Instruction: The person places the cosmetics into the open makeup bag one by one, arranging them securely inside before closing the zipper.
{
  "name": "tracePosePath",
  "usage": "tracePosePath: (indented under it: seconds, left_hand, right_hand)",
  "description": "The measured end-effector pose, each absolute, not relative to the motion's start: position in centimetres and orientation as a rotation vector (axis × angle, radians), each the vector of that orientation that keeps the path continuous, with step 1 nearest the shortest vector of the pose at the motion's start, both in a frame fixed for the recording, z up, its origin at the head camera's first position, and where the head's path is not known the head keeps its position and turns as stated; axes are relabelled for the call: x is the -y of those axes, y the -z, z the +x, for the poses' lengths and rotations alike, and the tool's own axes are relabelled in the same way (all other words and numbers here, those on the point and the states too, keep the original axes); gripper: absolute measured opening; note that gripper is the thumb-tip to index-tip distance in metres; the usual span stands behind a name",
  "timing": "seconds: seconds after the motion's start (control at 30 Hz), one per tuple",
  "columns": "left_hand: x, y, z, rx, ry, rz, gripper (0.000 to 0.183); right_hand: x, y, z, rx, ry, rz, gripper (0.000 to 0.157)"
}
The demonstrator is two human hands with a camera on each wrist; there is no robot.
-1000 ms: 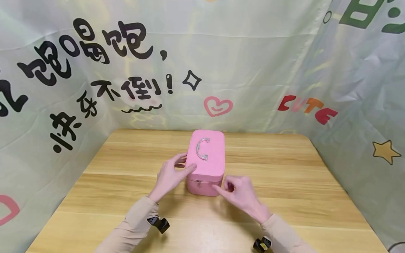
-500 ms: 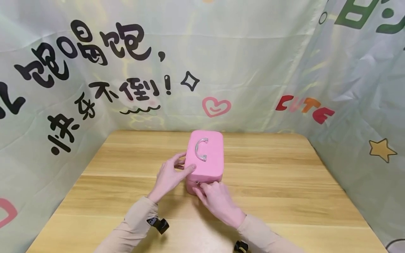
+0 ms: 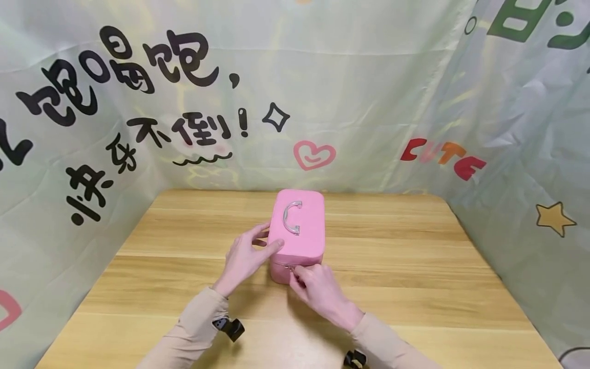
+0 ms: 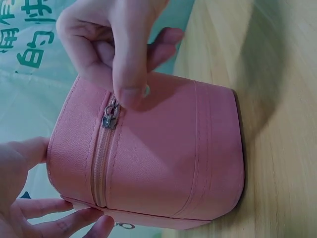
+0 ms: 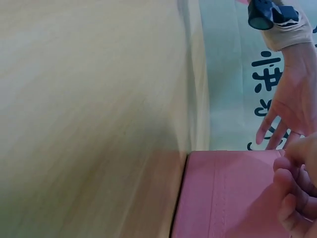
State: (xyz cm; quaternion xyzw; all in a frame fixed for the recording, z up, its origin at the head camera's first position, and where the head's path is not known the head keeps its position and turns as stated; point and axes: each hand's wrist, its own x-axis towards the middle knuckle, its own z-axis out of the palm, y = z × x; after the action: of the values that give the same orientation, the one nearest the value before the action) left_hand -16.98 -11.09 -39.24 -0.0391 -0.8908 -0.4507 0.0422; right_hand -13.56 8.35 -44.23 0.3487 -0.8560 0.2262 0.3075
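Note:
A pink zippered case (image 3: 308,220) stands on the wooden table, lid closed, with a silver handle (image 3: 291,218) on top. My left hand (image 3: 244,259) steadies its left side, thumb on the lid and spread fingers against the wall. At the front, my right hand (image 3: 320,293) pinches the metal zipper pull (image 4: 111,111) between thumb and index finger. The other fingers of that hand are curled. In the left wrist view the zipper track (image 4: 100,166) runs closed below the pull; the stretch past the right hand is hidden.
The wooden table (image 3: 392,246) reaches back to a printed fabric backdrop (image 3: 369,102) that encloses it behind and at both sides. Small black cameras sit at the left wrist (image 3: 229,329) and right wrist (image 3: 355,360).
My right hand has come left from the case's front right corner to the zipper pull, then shifted slightly right. My left hand keeps its place on the case.

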Motion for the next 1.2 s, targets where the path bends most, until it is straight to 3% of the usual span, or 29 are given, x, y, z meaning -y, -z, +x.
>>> tracePosePath:
  seconds: [0.6, 0.93, 1.2]
  left_hand:
    - [11.2, 39.4, -17.2, 2.743, 1.356, -0.197, 0.060]
    - [10.2, 39.4, -16.2, 2.705, 1.048, -0.200, 0.059]
    - [7.3, 39.8, -14.0, 2.713, 1.027, -0.264, 0.096]
  right_hand:
    - [-14.3, 43.9, -13.6, 2.403, -0.778, 0.796, 0.030]
    - [-15.4, 44.5, -14.3, 2.366, -0.850, 0.849, 0.019]
    - [-15.5, 44.8, -14.8, 2.471, -1.295, 0.818, 0.012]
